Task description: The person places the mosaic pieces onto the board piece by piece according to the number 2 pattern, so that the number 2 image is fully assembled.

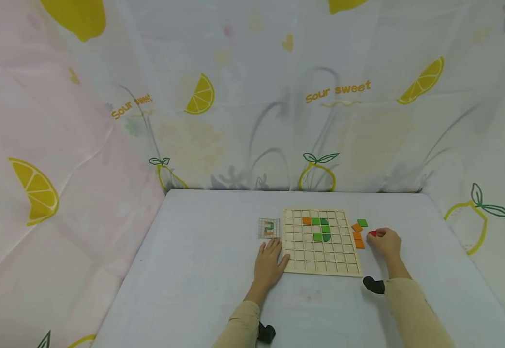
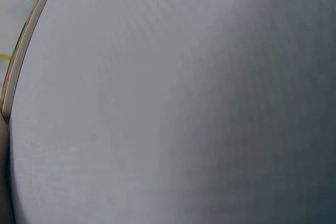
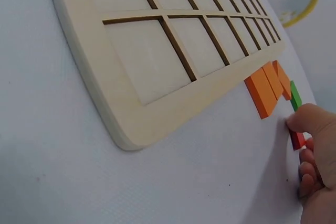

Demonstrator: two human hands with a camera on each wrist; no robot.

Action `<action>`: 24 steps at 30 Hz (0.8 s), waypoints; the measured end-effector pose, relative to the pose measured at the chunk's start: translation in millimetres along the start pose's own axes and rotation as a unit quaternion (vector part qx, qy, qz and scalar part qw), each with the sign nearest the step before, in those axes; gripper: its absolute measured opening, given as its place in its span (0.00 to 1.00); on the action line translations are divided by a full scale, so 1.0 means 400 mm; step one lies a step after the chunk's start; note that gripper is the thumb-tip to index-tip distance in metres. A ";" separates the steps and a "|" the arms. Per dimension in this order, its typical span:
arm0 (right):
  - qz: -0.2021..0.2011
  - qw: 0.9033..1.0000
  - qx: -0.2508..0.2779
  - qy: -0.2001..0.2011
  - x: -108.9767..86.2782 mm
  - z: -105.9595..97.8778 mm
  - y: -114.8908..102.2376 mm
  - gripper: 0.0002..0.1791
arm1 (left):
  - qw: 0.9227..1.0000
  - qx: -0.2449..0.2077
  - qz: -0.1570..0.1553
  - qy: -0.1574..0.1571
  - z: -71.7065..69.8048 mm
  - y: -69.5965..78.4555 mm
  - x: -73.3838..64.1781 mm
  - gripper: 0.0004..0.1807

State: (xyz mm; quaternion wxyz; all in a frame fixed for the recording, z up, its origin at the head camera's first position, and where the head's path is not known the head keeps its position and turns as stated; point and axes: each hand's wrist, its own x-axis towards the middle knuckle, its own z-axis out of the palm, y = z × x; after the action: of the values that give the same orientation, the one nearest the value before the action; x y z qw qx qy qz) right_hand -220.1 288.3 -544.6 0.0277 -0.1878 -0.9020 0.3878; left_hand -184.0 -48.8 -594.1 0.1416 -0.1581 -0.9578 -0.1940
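Observation:
A wooden grid board (image 1: 322, 256) lies on the white table, with an orange tile (image 1: 306, 221) and several green tiles (image 1: 318, 237) set in its cells. My right hand (image 1: 385, 241) is to the right of the board and pinches a red tile (image 3: 297, 139) between thumb and fingers. My left hand (image 1: 268, 263) lies flat with spread fingers at the board's left edge, its fingertips by a small pattern card (image 1: 269, 228). Only a sliver of that hand shows in the left wrist view.
Right of the board lie several loose orange tiles (image 1: 359, 240) and a green tile (image 1: 363, 223). Each wrist has a dark strap piece (image 1: 373, 285) hanging near the sleeve. A lemon-print cloth (image 1: 244, 121) stands behind the table.

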 end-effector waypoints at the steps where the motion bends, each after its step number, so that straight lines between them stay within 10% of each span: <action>1: 0.004 1.000 0.004 0.004 0.000 0.004 0.002 0.24 | 1.000 0.000 0.000 0.001 0.000 0.000 0.000 0.26; 12: -0.019 0.998 0.039 0.055 -0.019 0.039 0.011 0.24 | 1.000 0.003 0.012 0.015 0.003 0.000 0.001 0.26; 24: -0.201 0.970 0.111 0.076 -0.083 0.170 -0.108 0.16 | 1.000 0.013 0.008 0.008 0.003 -0.004 0.003 0.26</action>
State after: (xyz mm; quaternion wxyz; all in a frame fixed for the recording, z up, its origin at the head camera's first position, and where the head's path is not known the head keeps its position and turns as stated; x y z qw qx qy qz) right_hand -216.4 202.4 -558.3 0.1937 -0.0276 -0.8680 0.4564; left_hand -185.9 -49.3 -595.1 0.1528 -0.1627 -0.9577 -0.1817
